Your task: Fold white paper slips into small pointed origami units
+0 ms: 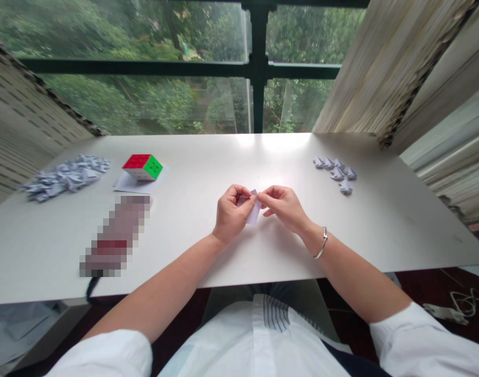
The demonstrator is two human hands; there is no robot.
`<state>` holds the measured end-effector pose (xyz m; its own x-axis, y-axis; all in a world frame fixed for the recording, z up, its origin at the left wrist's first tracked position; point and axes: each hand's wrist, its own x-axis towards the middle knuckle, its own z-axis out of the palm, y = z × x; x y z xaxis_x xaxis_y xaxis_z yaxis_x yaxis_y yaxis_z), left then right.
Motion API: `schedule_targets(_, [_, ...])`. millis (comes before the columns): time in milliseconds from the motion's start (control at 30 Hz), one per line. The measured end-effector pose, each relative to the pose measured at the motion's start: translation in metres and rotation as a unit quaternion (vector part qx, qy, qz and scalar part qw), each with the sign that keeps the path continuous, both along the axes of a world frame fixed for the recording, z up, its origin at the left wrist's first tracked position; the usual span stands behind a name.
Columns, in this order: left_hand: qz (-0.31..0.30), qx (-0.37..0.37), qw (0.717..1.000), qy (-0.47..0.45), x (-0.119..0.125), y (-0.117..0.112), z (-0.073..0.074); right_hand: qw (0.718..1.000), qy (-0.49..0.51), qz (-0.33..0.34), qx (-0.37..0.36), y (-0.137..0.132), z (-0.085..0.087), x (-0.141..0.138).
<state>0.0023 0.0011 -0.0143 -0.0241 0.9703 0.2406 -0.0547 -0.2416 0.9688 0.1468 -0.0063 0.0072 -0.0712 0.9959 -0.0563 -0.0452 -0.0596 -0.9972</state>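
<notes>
Both my hands meet over the middle of the white table (pixel 208 251). My left hand (pixel 231 212) and my right hand (pixel 284 207) pinch a small pale folded piece of paper (pixel 255 212) between thumbs and fingers, holding it just above the tabletop. The fingers of each hand are closed on the paper's top edge. A silver bracelet (pixel 322 242) circles my right wrist.
A heap of folded paper pieces (pixel 66 175) lies at the far left. A colour cube (pixel 143 166) sits on a white sheet (pixel 125 184). Several finished folded pieces (pixel 337 172) lie at the far right. A blurred oblong object (pixel 116 235) lies left of my arms.
</notes>
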Motion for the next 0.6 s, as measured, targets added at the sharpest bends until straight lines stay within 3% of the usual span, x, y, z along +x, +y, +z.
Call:
schedule_targets(167, [-0.010, -0.018, 1.000, -0.017, 0.0004, 0.0009, 0.0024, 0.998, -0.038, -0.005, 0.056, 0.0006, -0.0045, 0.0015])
schedule_targets(367, [-0.072, -0.066, 0.994, -0.041, -0.0021, 0.0030, 0.0069, 0.993, -0.086, 0.010, 0.082, 0.0035, -0.0056, 0.0083])
schedule_targets(600, [-0.048, -0.044, 0.997, -0.045, -0.0045, 0.0034, 0.0065, 0.994, -0.083, 0.040, 0.062, 0.0025, -0.0060, 0.0057])
